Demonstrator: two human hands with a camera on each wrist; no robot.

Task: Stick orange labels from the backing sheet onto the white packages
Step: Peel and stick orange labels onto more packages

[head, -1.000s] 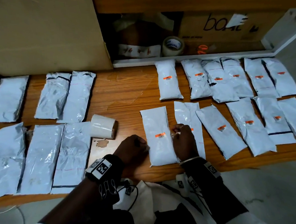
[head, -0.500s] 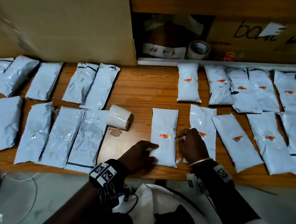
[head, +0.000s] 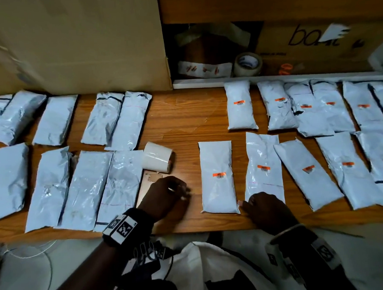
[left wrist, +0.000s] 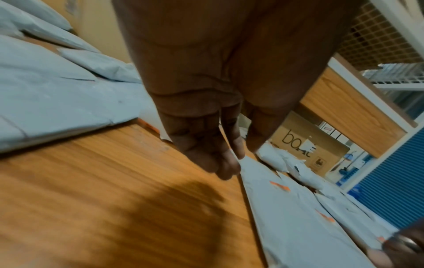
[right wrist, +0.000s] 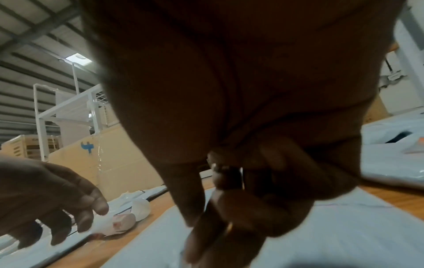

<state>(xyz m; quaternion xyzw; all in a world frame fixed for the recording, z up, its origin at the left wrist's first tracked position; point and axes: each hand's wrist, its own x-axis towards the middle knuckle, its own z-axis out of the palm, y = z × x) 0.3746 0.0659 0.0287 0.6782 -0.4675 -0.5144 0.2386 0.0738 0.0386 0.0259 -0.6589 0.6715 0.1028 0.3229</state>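
A white package [head: 215, 157] with an orange label [head: 218, 175] lies in front of me on the wooden table [head: 180, 123]. My right hand [head: 244, 205] sits at its near right corner with curled fingers, thumb and forefinger pointing down at the package [right wrist: 149, 235]; whether they pinch anything is hidden. My left hand [head: 184, 193] hovers relaxed and empty over the table beside the brown backing sheet [head: 144, 189], below the white label roll [head: 158, 156]. In the left wrist view its fingers [left wrist: 229, 163] hang loose. Unlabelled packages [head: 86, 188] lie to the left.
Labelled packages [head: 307, 172] fill the right half of the table in two rows. A big cardboard box [head: 74, 44] stands at the back left. A tape roll [head: 247, 63] sits in a recess beside another box [head: 325, 44]. The table's front edge runs just under my wrists.
My left hand has left the centre package and moved left toward the backing sheet. My right hand has drawn back from the label area to the package's near right corner.
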